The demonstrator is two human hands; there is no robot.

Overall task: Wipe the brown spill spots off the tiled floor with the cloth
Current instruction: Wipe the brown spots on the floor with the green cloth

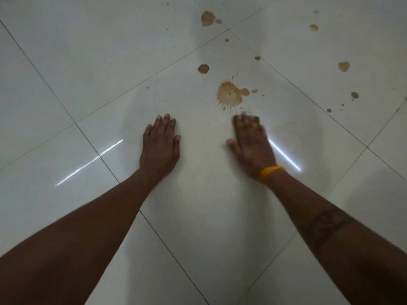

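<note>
Pressing flat, fingers straight, with right hand (251,146) on dark cloth (256,119), mostly hidden under blurred fingers, just below largest brown splash spot (230,96) on white glossy tiled floor (88,62). Left hand (160,146) flat, holding nothing, on same tile. Smaller brown spots (203,68) further away. Yellow wristband (271,172) on right wrist.

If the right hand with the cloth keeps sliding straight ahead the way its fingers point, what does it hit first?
Most likely the big brown splat: it lies just beyond the fingertips of the right hand, which presses the cloth flat on the tiled floor. The hand is motion-blurred, so the heading is approximate.
</note>
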